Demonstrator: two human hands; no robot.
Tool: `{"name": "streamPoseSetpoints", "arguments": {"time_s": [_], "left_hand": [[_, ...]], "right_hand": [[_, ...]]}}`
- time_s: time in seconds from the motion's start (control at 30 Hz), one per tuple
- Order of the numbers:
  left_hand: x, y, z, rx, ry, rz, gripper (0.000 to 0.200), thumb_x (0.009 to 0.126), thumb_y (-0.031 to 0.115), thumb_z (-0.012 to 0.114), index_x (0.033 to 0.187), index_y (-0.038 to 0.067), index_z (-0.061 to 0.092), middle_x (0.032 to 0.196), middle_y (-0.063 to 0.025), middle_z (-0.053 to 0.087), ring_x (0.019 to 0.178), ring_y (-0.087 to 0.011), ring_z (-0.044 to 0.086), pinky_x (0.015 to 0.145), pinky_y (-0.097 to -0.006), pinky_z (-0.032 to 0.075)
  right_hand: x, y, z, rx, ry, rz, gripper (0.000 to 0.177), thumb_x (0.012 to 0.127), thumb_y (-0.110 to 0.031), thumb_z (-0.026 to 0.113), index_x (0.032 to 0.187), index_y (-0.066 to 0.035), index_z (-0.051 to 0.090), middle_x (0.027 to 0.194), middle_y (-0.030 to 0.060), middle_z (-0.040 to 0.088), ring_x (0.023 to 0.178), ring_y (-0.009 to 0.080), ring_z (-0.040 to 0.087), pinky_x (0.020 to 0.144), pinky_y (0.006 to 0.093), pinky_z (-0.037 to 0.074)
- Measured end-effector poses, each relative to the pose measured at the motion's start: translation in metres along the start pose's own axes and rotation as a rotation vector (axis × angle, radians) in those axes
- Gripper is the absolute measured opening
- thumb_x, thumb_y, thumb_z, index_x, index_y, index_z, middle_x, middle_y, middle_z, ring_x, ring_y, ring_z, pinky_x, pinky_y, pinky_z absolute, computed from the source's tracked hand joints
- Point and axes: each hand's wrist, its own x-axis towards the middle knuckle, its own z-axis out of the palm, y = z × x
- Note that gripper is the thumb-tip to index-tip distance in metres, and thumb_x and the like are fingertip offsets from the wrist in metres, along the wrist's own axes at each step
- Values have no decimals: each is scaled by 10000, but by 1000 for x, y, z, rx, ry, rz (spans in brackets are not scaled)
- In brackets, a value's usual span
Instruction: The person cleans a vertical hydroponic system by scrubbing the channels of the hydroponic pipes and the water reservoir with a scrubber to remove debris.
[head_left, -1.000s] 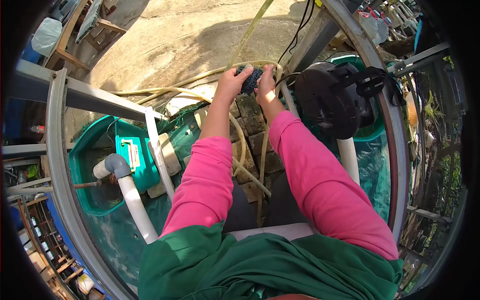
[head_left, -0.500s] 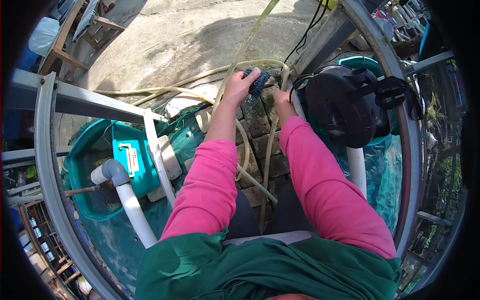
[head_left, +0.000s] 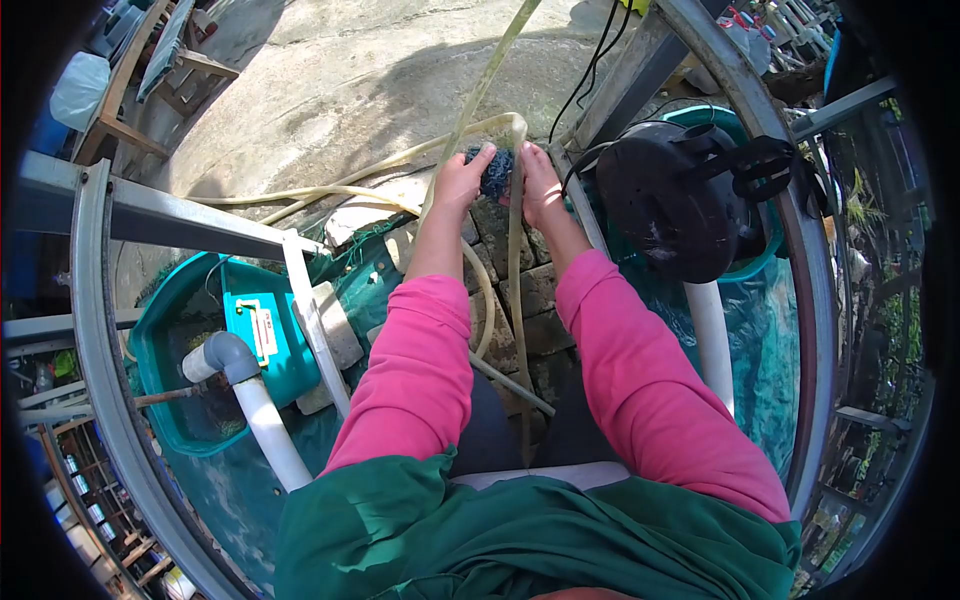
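Observation:
My left hand (head_left: pixel 460 182) is closed around a dark blue, mesh-like scrubber (head_left: pixel 497 174), thumb on top. Right beside it my right hand (head_left: pixel 541 186) is closed on a pale yellowish hose (head_left: pixel 516 212), which bends over at the top and runs down between my hands toward the bricks. The scrubber sits against or very close to the hose; the exact contact is hard to make out. A second length of hose (head_left: pixel 487 85) slants up past my left wrist.
Paving bricks (head_left: pixel 546 292) lie below my hands. At left stands a teal tub (head_left: pixel 160 350) with a white pipe (head_left: pixel 268 420). A black round-lidded container (head_left: pixel 665 205) in another teal tub (head_left: pixel 755 260) is at right. Metal frame bars (head_left: pixel 95 300) flank me.
The hose and my right hand have moved left and up, closer to the scrubber. My left hand has shifted slightly left, and the view has turned a little.

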Motion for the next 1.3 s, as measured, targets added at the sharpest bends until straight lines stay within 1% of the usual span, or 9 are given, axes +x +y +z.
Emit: {"name": "streamPoseSetpoints", "arguments": {"time_s": [0.23,0.5,0.77,0.9,0.97,1.0,1.07,1.2,1.3], "left_hand": [[2,1,-28,-65,-78,-61,536,791,588,686,799,57,615,573,8,498,458,-98,469,407,-251,354],[-11,16,-45,-137,-120,-148,465,807,586,672,823,122,662,604,58,513,492,-61,438,440,-228,337],[3,5,-37,-399,-306,-137,473,855,572,633,1043,142,683,871,34,672,681,-95,582,596,-271,426],[11,2,-35,-343,-381,-177,523,868,562,622,1129,110,647,895,17,682,782,-110,617,705,-332,477],[2,14,-33,-298,-454,-224,607,866,567,620,1226,79,589,1034,-60,679,935,-153,626,816,-390,480],[2,11,-26,-299,-454,-227,607,866,567,620,1226,79,589,1034,-60,679,935,-153,626,816,-390,480],[11,3,-10,-375,-386,-182,485,873,536,629,1044,83,638,841,-31,684,690,-142,642,556,-332,503],[44,-26,10,-190,-234,-164,560,875,564,610,1108,55,611,869,-52,669,705,-166,638,583,-355,508],[-7,28,10,-390,-69,-36,598,879,561,609,1142,24,600,924,-70,649,744,-168,627,640,-359,517]], "right_hand": [[-4,-18,-1,272,-339,86,362,988,-419,470,1140,-113,588,798,-3,578,703,140,557,675,332,498],[-9,-34,2,96,-395,294,322,978,-398,499,1073,-103,585,730,-13,526,635,129,515,601,321,467],[-35,-24,-20,-340,-460,334,283,956,-359,553,910,-83,595,651,-17,489,523,104,470,469,271,394],[-56,-16,-15,-528,-550,411,254,948,-315,569,944,-62,588,618,-28,472,489,87,434,455,256,361],[-62,-12,-17,-546,-562,427,254,951,-306,565,952,-55,599,607,-23,468,484,84,429,454,254,355],[-63,-8,-19,-571,-606,456,251,955,-300,559,963,-53,600,603,-22,467,486,82,428,455,253,355],[-74,-6,-16,-618,-630,523,251,970,-297,536,1011,-59,603,605,-18,469,496,83,431,467,255,368],[-88,-12,-17,-489,-622,505,277,984,-296,496,1115,-84,615,657,-4,521,542,98,490,503,273,426],[-86,-23,-16,-299,-630,591,307,986,-327,471,1139,-98,608,732,11,575,646,122,555,599,310,474]]}}
